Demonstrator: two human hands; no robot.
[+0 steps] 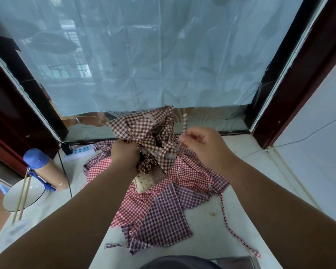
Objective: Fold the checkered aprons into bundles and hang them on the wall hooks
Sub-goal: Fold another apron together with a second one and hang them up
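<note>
A brown-and-white checkered apron is bunched up and lifted above the white sill. My left hand grips the gathered lower part of it. My right hand pinches its thin checkered strap, which stands up above my fingers. Beneath them a red checkered apron lies spread on the sill, with a purple checkered apron on top of it toward me. A red strap trails off to the right front. No wall hooks are in view.
A white sill runs under a frosted window between dark wooden frames. At the left stand a blue-capped bottle, a white bowl with chopsticks, and a power strip with a black cable.
</note>
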